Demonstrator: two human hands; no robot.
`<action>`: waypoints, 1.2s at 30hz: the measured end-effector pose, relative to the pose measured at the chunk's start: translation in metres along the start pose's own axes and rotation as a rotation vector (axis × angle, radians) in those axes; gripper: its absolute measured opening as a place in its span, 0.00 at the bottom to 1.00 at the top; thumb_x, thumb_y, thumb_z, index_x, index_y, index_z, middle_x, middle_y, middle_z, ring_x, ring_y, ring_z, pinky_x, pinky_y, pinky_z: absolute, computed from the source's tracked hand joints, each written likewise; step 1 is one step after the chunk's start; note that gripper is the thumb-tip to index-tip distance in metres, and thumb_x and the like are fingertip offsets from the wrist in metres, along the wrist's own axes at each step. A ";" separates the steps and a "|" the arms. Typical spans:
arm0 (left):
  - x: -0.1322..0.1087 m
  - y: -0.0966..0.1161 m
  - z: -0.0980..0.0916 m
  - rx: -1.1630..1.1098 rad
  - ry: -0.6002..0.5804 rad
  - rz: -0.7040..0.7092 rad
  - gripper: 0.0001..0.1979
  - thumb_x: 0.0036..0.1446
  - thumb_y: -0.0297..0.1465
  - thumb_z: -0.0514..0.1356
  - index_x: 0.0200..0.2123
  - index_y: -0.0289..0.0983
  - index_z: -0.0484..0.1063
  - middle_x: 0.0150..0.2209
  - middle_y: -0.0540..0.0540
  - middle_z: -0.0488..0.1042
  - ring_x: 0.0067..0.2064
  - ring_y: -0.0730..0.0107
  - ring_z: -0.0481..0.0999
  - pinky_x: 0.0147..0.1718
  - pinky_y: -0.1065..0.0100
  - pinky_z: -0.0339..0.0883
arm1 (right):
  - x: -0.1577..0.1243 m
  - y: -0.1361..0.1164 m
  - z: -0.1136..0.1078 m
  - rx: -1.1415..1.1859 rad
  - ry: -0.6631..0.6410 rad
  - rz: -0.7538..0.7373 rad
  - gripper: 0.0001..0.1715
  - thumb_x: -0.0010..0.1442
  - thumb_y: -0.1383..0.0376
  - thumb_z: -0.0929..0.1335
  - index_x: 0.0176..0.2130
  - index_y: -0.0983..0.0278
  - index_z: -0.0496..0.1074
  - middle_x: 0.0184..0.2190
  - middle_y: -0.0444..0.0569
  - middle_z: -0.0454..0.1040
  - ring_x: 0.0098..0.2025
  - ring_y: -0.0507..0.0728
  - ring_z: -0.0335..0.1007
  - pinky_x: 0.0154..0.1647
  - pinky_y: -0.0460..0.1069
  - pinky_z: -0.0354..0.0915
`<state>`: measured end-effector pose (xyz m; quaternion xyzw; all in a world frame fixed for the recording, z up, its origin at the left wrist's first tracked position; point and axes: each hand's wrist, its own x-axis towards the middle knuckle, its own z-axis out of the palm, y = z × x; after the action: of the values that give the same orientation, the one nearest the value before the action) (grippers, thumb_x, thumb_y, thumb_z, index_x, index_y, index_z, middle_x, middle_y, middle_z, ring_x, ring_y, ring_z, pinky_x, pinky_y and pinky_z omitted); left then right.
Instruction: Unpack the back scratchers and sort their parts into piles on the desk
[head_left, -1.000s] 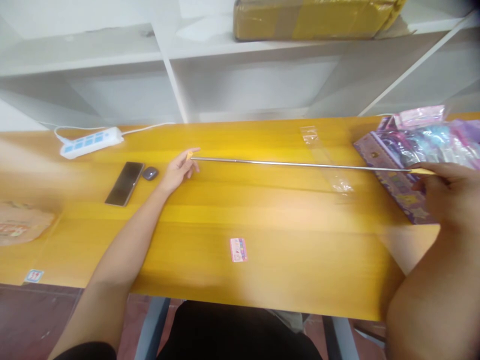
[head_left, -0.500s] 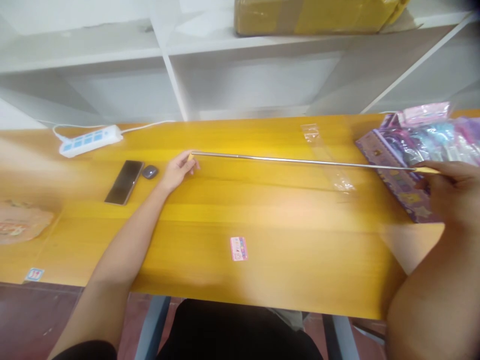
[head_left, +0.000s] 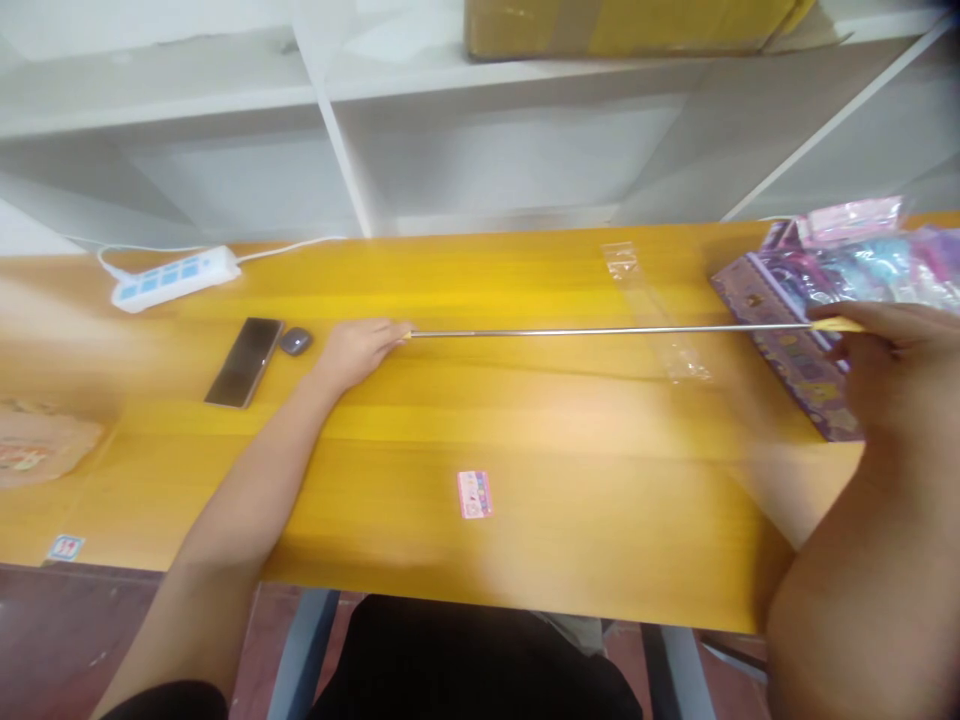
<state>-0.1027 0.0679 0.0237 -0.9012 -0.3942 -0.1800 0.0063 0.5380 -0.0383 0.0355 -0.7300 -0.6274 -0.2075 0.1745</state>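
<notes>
A long thin metal telescopic rod stretches almost level across the head view, above the wooden table. It has a yellow piece at each end. My left hand is closed around the left end, its fingers covering most of the yellow tip. At the other end, my right hand grips the longer yellow handle; it is somewhat blurred, and part of its fingers is hidden. Under the rod lies a clear plastic sleeve. Nearer to me is a small pink card, flat on the table.
A purple box with several plastic-wrapped packets stands at the right. A phone, a dark mouse-like object and a white power strip lie at the left. White shelves hold a cardboard box behind the wooden table.
My left hand has turned over its end of the rod, hiding more of the yellow tip, and that end sits lower. The rod is now nearly level; my right hand has shifted slightly left and up.
</notes>
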 end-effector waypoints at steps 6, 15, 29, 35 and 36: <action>0.005 0.046 0.009 0.032 0.044 0.090 0.17 0.80 0.38 0.53 0.55 0.45 0.81 0.42 0.46 0.86 0.37 0.66 0.83 0.30 0.66 0.62 | 0.002 -0.110 -0.012 0.164 -0.161 -0.394 0.23 0.72 0.72 0.63 0.59 0.67 0.80 0.53 0.58 0.85 0.48 0.59 0.83 0.45 0.49 0.71; -0.006 0.121 0.030 -0.032 0.013 0.087 0.18 0.81 0.38 0.50 0.57 0.43 0.79 0.38 0.48 0.83 0.33 0.71 0.79 0.27 0.68 0.61 | -0.038 -0.258 -0.030 0.158 -0.277 -0.752 0.16 0.70 0.76 0.62 0.52 0.67 0.74 0.38 0.54 0.79 0.30 0.57 0.72 0.32 0.51 0.59; -0.001 0.104 0.036 -0.038 -0.073 0.238 0.21 0.81 0.36 0.46 0.57 0.40 0.79 0.42 0.43 0.81 0.41 0.63 0.78 0.35 0.63 0.64 | -0.042 -0.258 -0.010 0.381 -0.183 -0.828 0.18 0.81 0.60 0.62 0.44 0.64 0.77 0.32 0.49 0.76 0.30 0.56 0.68 0.35 0.52 0.55; -0.003 0.103 0.036 -0.020 -0.081 0.181 0.23 0.81 0.44 0.48 0.48 0.42 0.81 0.34 0.47 0.78 0.34 0.68 0.76 0.30 0.65 0.59 | -0.043 -0.258 -0.010 0.414 -0.184 -0.820 0.18 0.81 0.59 0.63 0.43 0.63 0.77 0.35 0.50 0.80 0.33 0.57 0.72 0.37 0.51 0.58; -0.003 0.102 0.037 -0.013 -0.076 0.192 0.23 0.81 0.44 0.48 0.47 0.41 0.80 0.34 0.47 0.78 0.34 0.67 0.76 0.30 0.64 0.59 | -0.044 -0.257 -0.008 0.410 -0.179 -0.816 0.19 0.81 0.58 0.63 0.42 0.63 0.77 0.35 0.50 0.80 0.32 0.56 0.72 0.37 0.51 0.58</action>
<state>-0.0199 0.0012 0.0018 -0.9410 -0.3050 -0.1467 0.0027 0.2779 -0.0403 0.0184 -0.3892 -0.9039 -0.0672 0.1644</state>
